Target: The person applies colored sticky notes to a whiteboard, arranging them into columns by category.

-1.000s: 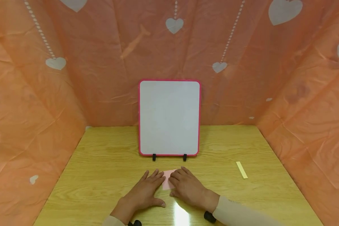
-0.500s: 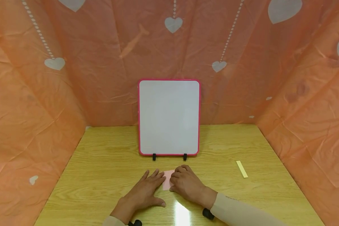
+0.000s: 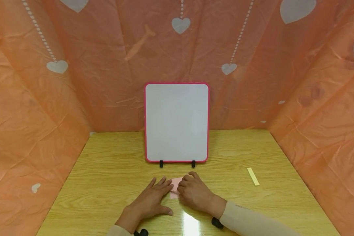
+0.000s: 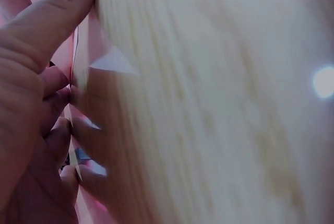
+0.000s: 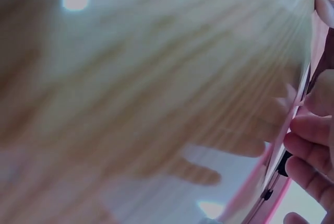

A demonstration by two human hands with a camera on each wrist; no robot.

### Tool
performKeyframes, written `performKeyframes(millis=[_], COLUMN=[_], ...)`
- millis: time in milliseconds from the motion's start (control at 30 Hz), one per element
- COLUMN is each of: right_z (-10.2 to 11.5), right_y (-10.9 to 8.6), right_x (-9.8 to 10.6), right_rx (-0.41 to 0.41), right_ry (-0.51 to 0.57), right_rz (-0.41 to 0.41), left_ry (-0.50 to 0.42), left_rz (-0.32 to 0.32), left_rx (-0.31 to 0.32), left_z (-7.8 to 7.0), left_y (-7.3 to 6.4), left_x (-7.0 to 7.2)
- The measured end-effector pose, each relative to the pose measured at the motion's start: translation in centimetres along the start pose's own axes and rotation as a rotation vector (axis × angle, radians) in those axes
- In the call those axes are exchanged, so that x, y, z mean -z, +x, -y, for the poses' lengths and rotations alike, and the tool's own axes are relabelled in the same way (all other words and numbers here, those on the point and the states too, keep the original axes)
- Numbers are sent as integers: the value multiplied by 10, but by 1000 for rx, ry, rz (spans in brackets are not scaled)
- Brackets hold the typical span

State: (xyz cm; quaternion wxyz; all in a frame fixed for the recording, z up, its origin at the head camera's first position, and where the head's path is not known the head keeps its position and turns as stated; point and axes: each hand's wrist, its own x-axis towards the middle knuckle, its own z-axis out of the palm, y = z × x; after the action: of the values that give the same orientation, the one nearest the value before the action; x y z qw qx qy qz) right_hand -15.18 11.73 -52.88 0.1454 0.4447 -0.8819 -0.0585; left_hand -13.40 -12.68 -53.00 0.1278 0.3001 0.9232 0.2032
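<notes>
A small pink paper (image 3: 175, 184) lies on the wood-grain table between the two hands in the head view. My left hand (image 3: 151, 200) rests flat with fingers spread, its fingertips touching the paper's left edge; the thumb points right, apart from the paper. My right hand (image 3: 196, 195) has its fingers curled at the paper's right side and pinches its near right part. A thin slanted line, perhaps a raised edge, shows across the paper's near part. In the right wrist view, thumb and fingers (image 5: 310, 127) meet low over the tabletop; the paper is mostly hidden there.
A white board (image 3: 177, 123) with a pink frame stands upright on black feet behind the hands. To the right lies a narrow pale yellow strip (image 3: 253, 176). Orange cloth (image 3: 118, 98) with white hearts encloses the table (image 3: 112, 154) at the back and sides.
The right hand's fingers have drawn together and curled more at the paper's right side. A slanted line now shows on the paper's near part. The left hand stays put.
</notes>
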Motion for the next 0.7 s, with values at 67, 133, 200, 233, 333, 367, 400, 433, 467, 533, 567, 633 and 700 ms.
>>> performKeyframes(millis=[67,133,200,233,333,367,400,433,467,533,567,633,700], right_z=[1,2,2,3,3,3,3,3,3,3,3,3,2], right_y=[1,1,2,3,4,4,4,3,3,2,2,0,-1], right_x=[0,0,0,0,0,0,0,0,0,0,0,1,2], right_rx=[7,17,33,41,72,81,86,93,99,106,106,109,101], right_ry=[-14,-36,-67,-82,-129,-146,-155,-167,-175,-188,-192,-203,-194], right_rz=[5,4,-1,-2,-4,-7,-9,-13,-17,-18,-16,-4,16], left_ry=[-1,-2,-2,-3,-5,-5,-8,-10,-11,-16,-19,-20,-25], left_rz=[0,1,4,5,7,7,6,4,3,0,0,3,4], left_rx=[0,2,5,6,9,8,7,5,4,2,2,4,6], left_z=[0,0,0,0,0,0,1,1,1,2,2,2,2], left_y=[0,1,1,1,1,1,1,1,1,1,1,1,1], left_x=[0,0,0,0,0,0,1,1,1,0,0,0,0])
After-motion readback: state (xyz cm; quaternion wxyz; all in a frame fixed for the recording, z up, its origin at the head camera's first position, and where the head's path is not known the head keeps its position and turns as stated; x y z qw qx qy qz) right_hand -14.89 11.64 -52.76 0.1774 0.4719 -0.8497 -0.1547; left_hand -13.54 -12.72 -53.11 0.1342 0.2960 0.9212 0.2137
